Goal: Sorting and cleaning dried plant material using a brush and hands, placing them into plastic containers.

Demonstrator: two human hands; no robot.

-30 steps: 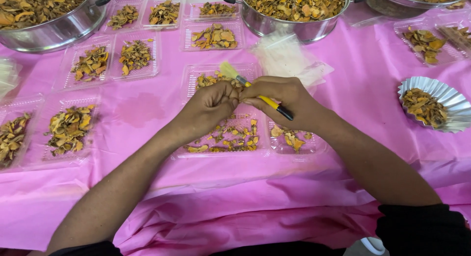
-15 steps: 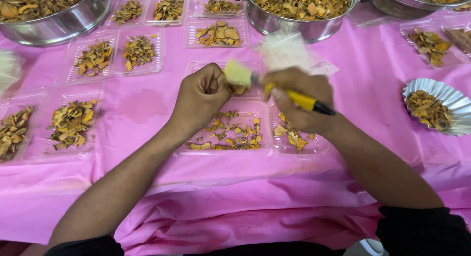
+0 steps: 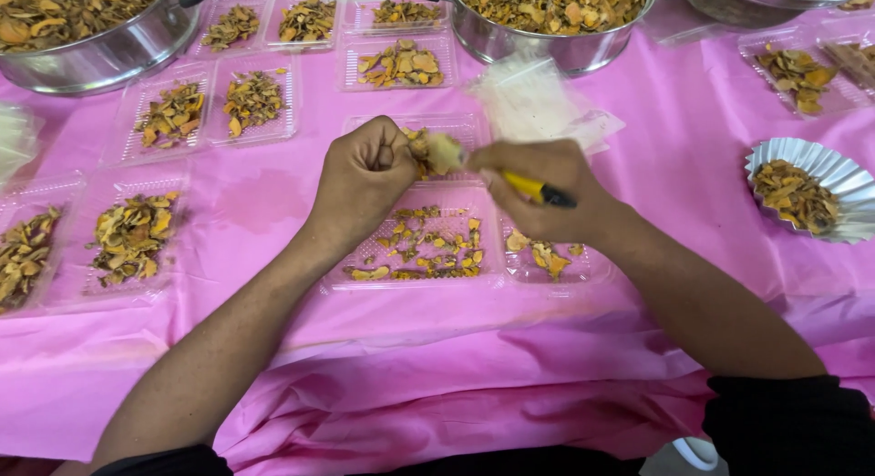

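Our left hand [image 3: 365,175] pinches a pale root piece [image 3: 445,152]; our right hand [image 3: 538,189] grips a yellow-handled peeler [image 3: 538,190]; peelings half-fill the clear tray [image 3: 424,243] below.

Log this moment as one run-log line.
left hand: holds pale root piece | right hand: grips yellow-handled knife at piece | below: clear tray of peelings

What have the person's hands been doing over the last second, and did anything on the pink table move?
The left hand and right hand drew apart, and the pale yellowish piece now shows between them. The right hand kept hold of the yellow-handled tool, which swung to point right. The clear trays and steel bowls stayed put.
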